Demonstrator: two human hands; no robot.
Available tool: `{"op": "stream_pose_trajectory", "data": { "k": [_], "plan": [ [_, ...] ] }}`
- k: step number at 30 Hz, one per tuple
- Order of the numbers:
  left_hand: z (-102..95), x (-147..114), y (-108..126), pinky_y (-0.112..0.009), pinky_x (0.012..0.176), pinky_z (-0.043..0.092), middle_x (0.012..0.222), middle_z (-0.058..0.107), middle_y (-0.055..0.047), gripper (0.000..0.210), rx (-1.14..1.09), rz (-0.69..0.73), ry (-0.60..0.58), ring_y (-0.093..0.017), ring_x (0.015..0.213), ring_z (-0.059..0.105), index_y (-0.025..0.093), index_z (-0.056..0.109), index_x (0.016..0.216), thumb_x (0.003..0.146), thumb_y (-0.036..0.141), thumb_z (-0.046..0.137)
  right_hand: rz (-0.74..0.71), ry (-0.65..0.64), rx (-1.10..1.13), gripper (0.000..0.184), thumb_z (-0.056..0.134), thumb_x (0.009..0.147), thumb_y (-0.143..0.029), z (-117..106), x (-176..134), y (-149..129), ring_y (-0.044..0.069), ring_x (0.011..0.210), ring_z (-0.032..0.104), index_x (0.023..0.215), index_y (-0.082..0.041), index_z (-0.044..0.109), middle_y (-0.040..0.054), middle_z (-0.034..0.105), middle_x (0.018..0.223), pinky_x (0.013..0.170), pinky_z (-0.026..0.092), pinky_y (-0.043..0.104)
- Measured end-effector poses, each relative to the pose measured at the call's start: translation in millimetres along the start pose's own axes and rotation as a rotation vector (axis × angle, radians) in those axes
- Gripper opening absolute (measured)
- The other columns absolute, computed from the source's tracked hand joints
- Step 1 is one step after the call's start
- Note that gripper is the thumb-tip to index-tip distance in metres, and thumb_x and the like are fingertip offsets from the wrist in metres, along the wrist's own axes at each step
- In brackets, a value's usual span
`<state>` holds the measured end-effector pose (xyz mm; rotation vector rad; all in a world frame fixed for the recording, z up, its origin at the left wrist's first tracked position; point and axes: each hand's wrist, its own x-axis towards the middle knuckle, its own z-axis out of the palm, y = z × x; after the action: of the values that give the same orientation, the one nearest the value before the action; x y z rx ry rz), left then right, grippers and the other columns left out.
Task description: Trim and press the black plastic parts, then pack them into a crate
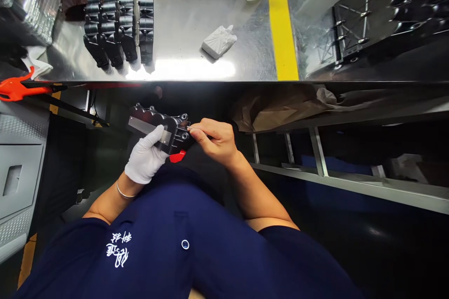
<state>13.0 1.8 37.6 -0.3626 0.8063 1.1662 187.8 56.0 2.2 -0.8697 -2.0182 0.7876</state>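
I have the white-gloved left hand [145, 156] clamped on a scalloped black plastic housing [164, 124] near, left of centre, the bare right hand [218, 138] pinching a thin pale rod [190, 127] at its right end, seemingly mid-work, and cannot tell whether four ribbed black housings [128, 23] far left are finished

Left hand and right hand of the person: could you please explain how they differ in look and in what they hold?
The left hand wears a white glove; the right hand is bare.
The left hand grips the body of the black part; the right hand pinches a thin, light piece at its end.
The left wrist carries a bangle; the right wrist shows none.
Both are raised in front of the body.
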Motion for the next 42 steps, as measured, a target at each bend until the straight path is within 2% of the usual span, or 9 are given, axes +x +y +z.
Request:
{"op": "stream_pose_trajectory", "data": {
  "k": [6, 11, 21, 24, 27, 29, 35, 38, 42],
  "plan": [
    [-8.0, 5.0, -5.7, -0.023, 0.097, 0.054, 0.108, 0.074, -0.003, 0.031, 0.149, 0.088, 0.001, -0.016, 0.107, 0.068, 0.019, 0.066, 0.120, 0.092, 0.012, 0.053, 0.067, 0.054, 0.011, 0.037, 0.053, 0.092, -0.044, 7.4, -2.8, 10.0, 0.013, 0.051, 0.053, 0.070, -0.021, 0.071, 0.0036, 0.066, 0.061, 0.051, 0.042, 0.028],
    [-10.6, 8.0, -5.2, -0.022, 0.095, 0.055, 0.108, 0.074, -0.005, 0.030, 0.157, 0.085, 0.006, -0.016, 0.106, 0.068, 0.016, 0.067, 0.118, 0.093, 0.012, 0.050, 0.120, 0.124, 0.018, 0.040, 0.052, 0.092, -0.047, 18.0, -6.5, 13.4, 0.013, 0.051, 0.053, 0.069, -0.020, 0.070, 0.0042, 0.065, 0.061, 0.052, 0.042, 0.028],
    [-17.0, 20.3, 6.3, -0.014, 0.080, 0.057, 0.090, 0.076, -0.004, 0.033, 0.098, 0.037, 0.086, -0.010, 0.084, 0.073, 0.013, 0.063, 0.121, 0.097, 0.013, 0.042, 0.154, 0.167, 0.042, 0.041, 0.053, 0.091, -0.048, 38.4, -4.3, 23.6, 0.012, 0.052, 0.052, 0.069, -0.018, 0.071, 0.0030, 0.064, 0.059, 0.052, 0.040, 0.026],
    [-21.2, 12.8, 3.9, -0.014, 0.083, 0.056, 0.085, 0.076, -0.002, 0.033, 0.144, 0.043, 0.067, -0.010, 0.084, 0.073, 0.015, 0.065, 0.117, 0.095, 0.010, 0.041, 0.313, 0.231, 0.060, 0.051, 0.052, 0.087, -0.061, 41.1, -0.2, 38.5, 0.011, 0.050, 0.049, 0.067, -0.017, 0.070, 0.0012, 0.059, 0.055, 0.051, 0.038, 0.026],
    [-27.0, 2.4, -1.6, -0.022, 0.091, 0.055, 0.088, 0.076, 0.000, 0.034, 0.239, 0.076, -0.009, -0.014, 0.089, 0.073, 0.019, 0.066, 0.114, 0.085, 0.006, 0.055, 0.521, 0.347, 0.057, 0.057, 0.052, 0.083, -0.069, 32.3, 1.7, 47.3, 0.010, 0.046, 0.044, 0.066, -0.017, 0.068, -0.0023, 0.050, 0.047, 0.049, 0.036, 0.025],
    [-30.3, 0.9, -2.3, -0.028, 0.093, 0.056, 0.090, 0.076, 0.001, 0.039, 0.298, 0.173, -0.035, -0.018, 0.092, 0.072, 0.023, 0.067, 0.112, 0.076, 0.008, 0.067, 0.527, 0.290, 0.085, 0.054, 0.054, 0.083, -0.067, 23.0, -0.2, 40.7, 0.010, 0.048, 0.046, 0.066, -0.018, 0.069, -0.0020, 0.051, 0.048, 0.049, 0.037, 0.025],
    [-35.7, 16.4, 6.1, -0.030, 0.106, 0.046, 0.103, 0.075, 0.001, 0.048, 0.493, 0.591, -0.064, -0.018, 0.118, 0.062, 0.029, 0.068, 0.112, 0.069, 0.010, 0.077, 0.308, -0.079, 0.200, 0.046, 0.054, 0.089, -0.053, 5.8, -3.8, -9.6, 0.009, 0.049, 0.047, 0.064, -0.018, 0.069, 0.0001, 0.055, 0.054, 0.048, 0.036, 0.024],
    [-38.3, 18.3, 5.0, -0.028, 0.108, 0.044, 0.111, 0.073, 0.002, 0.059, 0.506, 0.627, -0.083, -0.017, 0.124, 0.057, 0.033, 0.065, 0.117, 0.066, 0.008, 0.080, 0.275, -0.104, 0.220, 0.046, 0.053, 0.091, -0.049, 6.3, -0.1, -18.9, 0.008, 0.047, 0.042, 0.059, -0.017, 0.064, -0.0014, 0.049, 0.051, 0.046, 0.034, 0.023],
    [-39.3, 15.8, 3.1, -0.028, 0.109, 0.042, 0.116, 0.071, 0.001, 0.063, 0.542, 0.614, -0.008, -0.018, 0.128, 0.053, 0.031, 0.065, 0.119, 0.064, 0.006, 0.080, 0.268, -0.119, 0.244, 0.050, 0.053, 0.091, -0.049, 8.1, 3.7, -18.8, 0.007, 0.046, 0.037, 0.052, -0.017, 0.054, -0.0025, 0.042, 0.050, 0.045, 0.031, 0.023]
  ]
}}
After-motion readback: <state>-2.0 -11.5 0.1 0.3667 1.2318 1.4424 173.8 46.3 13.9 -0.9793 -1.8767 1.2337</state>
